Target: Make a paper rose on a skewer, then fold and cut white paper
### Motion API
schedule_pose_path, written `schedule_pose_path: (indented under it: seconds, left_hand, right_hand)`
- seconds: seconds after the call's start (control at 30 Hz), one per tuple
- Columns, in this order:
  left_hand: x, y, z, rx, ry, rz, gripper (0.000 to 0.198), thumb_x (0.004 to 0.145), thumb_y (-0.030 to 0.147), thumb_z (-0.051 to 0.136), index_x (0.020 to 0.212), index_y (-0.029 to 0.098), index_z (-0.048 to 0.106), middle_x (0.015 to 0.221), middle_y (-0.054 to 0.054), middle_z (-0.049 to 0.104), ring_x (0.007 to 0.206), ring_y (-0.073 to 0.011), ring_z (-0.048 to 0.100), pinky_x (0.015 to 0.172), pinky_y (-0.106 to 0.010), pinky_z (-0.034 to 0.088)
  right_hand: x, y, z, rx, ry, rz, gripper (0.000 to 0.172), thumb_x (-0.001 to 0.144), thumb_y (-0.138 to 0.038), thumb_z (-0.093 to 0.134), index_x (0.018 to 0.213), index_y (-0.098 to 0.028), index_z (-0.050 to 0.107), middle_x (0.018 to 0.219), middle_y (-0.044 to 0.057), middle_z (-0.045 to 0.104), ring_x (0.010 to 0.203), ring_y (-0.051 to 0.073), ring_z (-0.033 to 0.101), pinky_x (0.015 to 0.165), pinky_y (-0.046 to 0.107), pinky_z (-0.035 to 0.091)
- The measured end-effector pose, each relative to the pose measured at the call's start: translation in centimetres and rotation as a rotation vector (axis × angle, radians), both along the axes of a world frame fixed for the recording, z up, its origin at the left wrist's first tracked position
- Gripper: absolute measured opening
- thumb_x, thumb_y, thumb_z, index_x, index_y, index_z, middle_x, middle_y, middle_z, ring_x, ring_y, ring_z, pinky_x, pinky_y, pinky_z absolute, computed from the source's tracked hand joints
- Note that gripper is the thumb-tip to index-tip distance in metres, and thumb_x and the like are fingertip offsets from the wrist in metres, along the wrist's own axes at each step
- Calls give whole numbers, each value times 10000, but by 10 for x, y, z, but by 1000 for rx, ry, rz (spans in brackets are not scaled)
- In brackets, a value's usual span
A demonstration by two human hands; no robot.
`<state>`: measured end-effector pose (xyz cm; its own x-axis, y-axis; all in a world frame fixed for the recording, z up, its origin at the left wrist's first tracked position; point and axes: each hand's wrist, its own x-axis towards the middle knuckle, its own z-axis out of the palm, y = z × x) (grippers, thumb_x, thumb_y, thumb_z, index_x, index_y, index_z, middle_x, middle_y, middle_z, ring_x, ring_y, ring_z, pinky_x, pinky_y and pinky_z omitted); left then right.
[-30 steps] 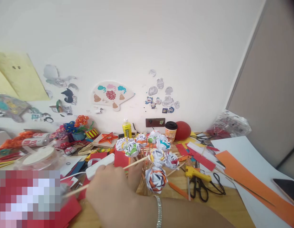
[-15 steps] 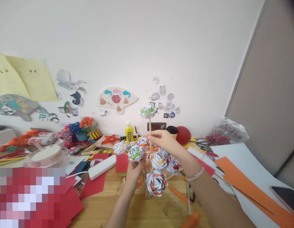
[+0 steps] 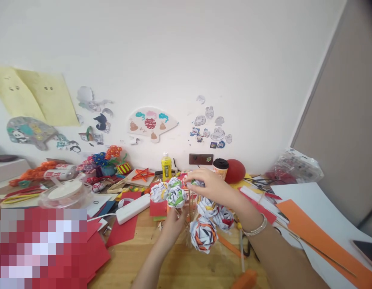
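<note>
Several folded white paper flowers with coloured streaks stand on thin wooden sticks in one bunch over the table. My left hand (image 3: 174,224) is closed round the sticks, just beneath a green-streaked paper flower (image 3: 176,197). From the right, my right hand (image 3: 209,185) reaches over the top, its fingers curled on another paper flower (image 3: 197,182) that they partly cover. An orange-streaked paper flower (image 3: 204,235) hangs lowest at the front. Beside it are a yellow-streaked one (image 3: 207,207) and a red-streaked one (image 3: 224,218).
A yellow bottle (image 3: 167,167), a lidded cup (image 3: 220,169) and a red balloon (image 3: 235,171) stand by the wall. A white power strip (image 3: 133,209) and red paper (image 3: 94,257) lie left. Orange paper (image 3: 312,237), white sheets and a phone (image 3: 366,249) lie right.
My right hand has lowered the raised paper flower into the bunch, and its fingers are now at the flower head. My left hand stays on the sticks. The view has shifted slightly.
</note>
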<state>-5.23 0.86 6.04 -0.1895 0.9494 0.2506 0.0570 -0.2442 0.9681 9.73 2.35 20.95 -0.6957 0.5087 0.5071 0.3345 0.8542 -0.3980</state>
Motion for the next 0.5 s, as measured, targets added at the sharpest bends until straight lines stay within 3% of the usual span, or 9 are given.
schedule_pose_path:
  seconds: [0.13,0.23,0.3,0.37,0.4,0.5]
  left_hand:
    - [-3,-7,-1,-4,53,-9,295,643,361,631,875,178,626,911,-91,663,958,-288,554,861,-385,385]
    - [-5,-12,-2,18,83,67,330,621,339,650,914,192,618,1006,-95,638,1047,-299,507,922,-386,339]
    - [-6,-15,-3,46,73,132,361,628,325,639,964,197,603,1076,-103,610,1096,-299,476,953,-381,316]
    - [-6,-17,-4,84,56,160,369,656,324,609,1006,207,590,1120,-106,591,1138,-286,445,973,-365,302]
    - [-5,-18,-4,105,63,157,362,675,327,589,1018,210,587,1125,-105,589,1148,-279,437,979,-360,298]
    - [1,-18,-3,118,87,120,316,710,339,553,986,197,610,1070,-103,612,1107,-274,471,983,-378,298]
  right_hand:
    - [12,5,2,-73,75,79,213,803,-270,537,996,-245,624,1084,34,610,1046,188,513,915,370,374]
    - [35,13,-6,-109,394,-84,223,824,-292,488,1006,-246,608,1101,34,599,1077,184,497,940,375,356]
    - [54,22,-30,-160,647,-303,222,833,-292,448,960,-211,611,1034,52,624,1014,186,537,925,384,369]
    - [70,28,-66,-248,772,-493,203,790,-297,488,899,-182,615,954,71,644,950,210,567,908,422,377]
    - [74,28,-86,-348,756,-514,198,744,-297,539,872,-169,620,924,82,652,908,226,584,881,436,399]
    - [70,17,-132,-680,614,-370,348,599,-278,678,922,-160,626,950,100,664,866,258,610,818,444,451]
